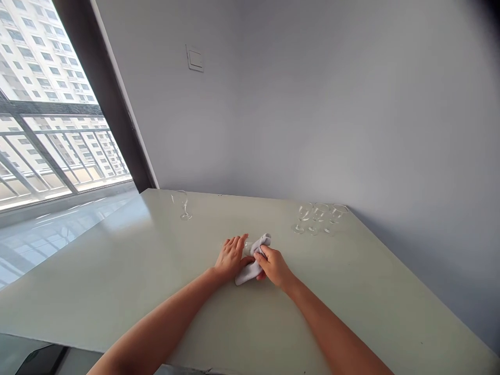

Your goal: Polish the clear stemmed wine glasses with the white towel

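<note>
In the middle of the table, my left hand (231, 258) is curled round a clear glass (248, 248), its thumb below and its fingers along the far side. Most of this glass is hidden by my hands and a pale cloth. My right hand (275, 266) grips the white cloth (248, 273) between thumb and fingers, against the glass. One end of the cloth sticks up above the right fingers; the other hangs toward me, near the tabletop.
One stemmed glass (186, 207) stands upright at the back left of the pale table (148, 291). Toward the back right, three stemmed glasses (319, 213) stand close together. Grey walls (312, 114) rise behind the table, and a window (50, 114) is on the left.
</note>
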The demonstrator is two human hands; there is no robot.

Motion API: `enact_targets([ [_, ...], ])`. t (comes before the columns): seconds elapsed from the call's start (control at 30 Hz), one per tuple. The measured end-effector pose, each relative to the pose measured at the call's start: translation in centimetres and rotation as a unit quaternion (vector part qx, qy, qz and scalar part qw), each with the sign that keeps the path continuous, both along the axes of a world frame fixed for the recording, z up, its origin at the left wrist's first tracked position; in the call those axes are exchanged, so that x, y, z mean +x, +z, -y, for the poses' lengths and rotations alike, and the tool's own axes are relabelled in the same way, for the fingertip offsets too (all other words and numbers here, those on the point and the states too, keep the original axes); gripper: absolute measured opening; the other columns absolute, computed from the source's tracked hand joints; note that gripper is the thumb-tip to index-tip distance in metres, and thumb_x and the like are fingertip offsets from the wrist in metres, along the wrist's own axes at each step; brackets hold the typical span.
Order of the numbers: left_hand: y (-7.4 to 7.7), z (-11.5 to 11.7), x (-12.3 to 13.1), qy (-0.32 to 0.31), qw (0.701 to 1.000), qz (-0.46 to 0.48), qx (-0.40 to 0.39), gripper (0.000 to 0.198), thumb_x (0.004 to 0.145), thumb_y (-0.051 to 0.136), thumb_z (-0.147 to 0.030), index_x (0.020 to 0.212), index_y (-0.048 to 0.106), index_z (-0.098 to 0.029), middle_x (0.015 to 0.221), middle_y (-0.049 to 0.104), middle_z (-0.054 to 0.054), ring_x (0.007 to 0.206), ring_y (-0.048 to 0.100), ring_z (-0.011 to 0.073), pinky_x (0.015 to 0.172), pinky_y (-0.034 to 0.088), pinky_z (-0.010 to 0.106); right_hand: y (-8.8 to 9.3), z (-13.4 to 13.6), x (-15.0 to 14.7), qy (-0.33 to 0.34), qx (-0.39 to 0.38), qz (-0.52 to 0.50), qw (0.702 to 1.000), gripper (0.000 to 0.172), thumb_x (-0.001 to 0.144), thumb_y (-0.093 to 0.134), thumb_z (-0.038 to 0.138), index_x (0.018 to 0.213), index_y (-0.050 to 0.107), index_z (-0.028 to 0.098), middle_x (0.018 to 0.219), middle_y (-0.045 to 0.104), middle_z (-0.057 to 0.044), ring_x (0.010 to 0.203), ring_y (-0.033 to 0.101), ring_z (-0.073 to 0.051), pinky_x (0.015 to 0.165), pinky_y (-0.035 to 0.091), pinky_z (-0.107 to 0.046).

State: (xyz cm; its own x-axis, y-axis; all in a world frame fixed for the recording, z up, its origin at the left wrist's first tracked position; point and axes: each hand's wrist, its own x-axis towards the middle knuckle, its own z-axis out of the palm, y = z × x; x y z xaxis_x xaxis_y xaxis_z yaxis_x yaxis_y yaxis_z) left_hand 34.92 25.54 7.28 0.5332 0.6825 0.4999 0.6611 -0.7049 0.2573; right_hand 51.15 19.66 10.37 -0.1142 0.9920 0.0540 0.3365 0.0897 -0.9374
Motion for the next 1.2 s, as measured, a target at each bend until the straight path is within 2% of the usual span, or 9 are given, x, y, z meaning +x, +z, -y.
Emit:
enact_targets([
  [0.13,0.0,-0.1,-0.3,-0.010,0.999,-0.010,-0.037,0.056,0.080,0.049,-0.046,0.126,0.034,-0.019,0.100,0.057,0.010,0.095,0.054,0.0228,0.086,0.036,0.039,1.0,0.2,0.6,0.112,-0.104,-0.149,0.977,0.029,0.079,0.048,0.042,0.096,0.052,0.019,0.056,0.054,0.005,0.041,0.053,-0.012,0.041,0.044,-0.023],
  [0.27,-0.1,-0.5,-0.6,-0.030,0.997,0.012,-0.069,0.056,0.081,0.047,-0.045,0.128,0.029,-0.021,0.104,0.056,0.009,0.100,0.052,0.0218,0.090,0.036,0.039,2.4,0.8,1.0,0.148,-0.088,-0.124,0.977,0.043,0.075,0.053,0.029,0.116,0.049,0.021,0.081,0.059,-0.002,0.070,0.059,-0.016,0.053,0.050,-0.025],
  [0.37,0.4,-0.5,-0.6,-0.052,0.995,0.022,-0.087,0.060,0.080,0.048,-0.048,0.129,0.027,-0.022,0.106,0.056,0.009,0.098,0.054,0.0213,0.087,0.039,0.038,2.5,1.1,1.1,0.088,-0.015,-0.019,0.996,0.040,0.072,0.049,0.018,0.111,0.055,0.026,0.077,0.058,0.000,0.068,0.055,-0.014,0.055,0.049,-0.024],
  [0.43,0.9,-0.1,-0.6,-0.064,0.994,0.021,-0.084,0.061,0.079,0.048,-0.049,0.129,0.026,-0.022,0.108,0.056,0.010,0.098,0.054,0.0216,0.086,0.040,0.038,2.2,1.1,1.1,0.068,0.005,0.000,0.998,0.040,0.071,0.048,0.015,0.107,0.058,0.027,0.072,0.057,0.001,0.063,0.054,-0.013,0.055,0.049,-0.024],
  [0.63,1.8,0.3,-1.0,-0.112,0.993,-0.044,-0.021,0.055,0.080,0.049,-0.032,0.130,0.030,-0.018,0.109,0.057,0.013,0.104,0.052,0.0241,0.088,0.040,0.038,0.0,0.2,0.8,0.146,-0.098,-0.126,0.976,0.023,0.071,0.057,0.028,0.091,0.063,0.021,0.068,0.064,0.000,0.060,0.062,-0.017,0.047,0.050,-0.027],
  [0.77,2.1,-0.3,-1.2,-0.072,0.991,-0.100,0.043,0.046,0.080,0.042,-0.015,0.126,0.038,-0.016,0.091,0.061,0.011,0.089,0.056,0.0229,0.084,0.039,0.040,-1.0,-0.5,1.0,0.114,-0.150,-0.252,0.949,0.028,0.071,0.062,0.037,0.091,0.060,0.017,0.070,0.066,-0.002,0.059,0.064,-0.018,0.047,0.050,-0.027],
  [0.9,3.1,-0.6,-1.5,-0.059,0.990,-0.086,0.096,0.032,0.084,0.042,-0.023,0.116,0.048,-0.019,0.077,0.059,0.007,0.079,0.056,0.0202,0.080,0.038,0.038,-0.5,-0.6,1.4,0.085,-0.151,-0.337,0.926,0.031,0.074,0.061,0.041,0.093,0.058,0.016,0.075,0.067,-0.004,0.061,0.065,-0.016,0.045,0.049,-0.023],
  [1.07,3.8,-0.3,-1.9,-0.102,0.984,-0.105,0.099,0.031,0.087,0.039,-0.026,0.115,0.047,-0.018,0.068,0.057,0.004,0.067,0.055,0.0170,0.063,0.038,0.031,0.9,0.0,1.5,0.133,-0.139,-0.251,0.949,0.040,0.072,0.062,0.044,0.098,0.057,0.015,0.085,0.067,-0.008,0.065,0.066,-0.020,0.047,0.050,-0.025],
  [1.2,3.9,0.4,-1.5,-0.097,0.985,-0.109,0.091,0.031,0.087,0.035,-0.019,0.116,0.047,-0.016,0.070,0.058,0.005,0.067,0.055,0.0168,0.061,0.037,0.030,1.2,-0.1,1.5,0.105,-0.148,-0.223,0.958,0.040,0.074,0.058,0.049,0.091,0.060,0.013,0.071,0.067,-0.006,0.058,0.065,-0.019,0.049,0.050,-0.027],
])
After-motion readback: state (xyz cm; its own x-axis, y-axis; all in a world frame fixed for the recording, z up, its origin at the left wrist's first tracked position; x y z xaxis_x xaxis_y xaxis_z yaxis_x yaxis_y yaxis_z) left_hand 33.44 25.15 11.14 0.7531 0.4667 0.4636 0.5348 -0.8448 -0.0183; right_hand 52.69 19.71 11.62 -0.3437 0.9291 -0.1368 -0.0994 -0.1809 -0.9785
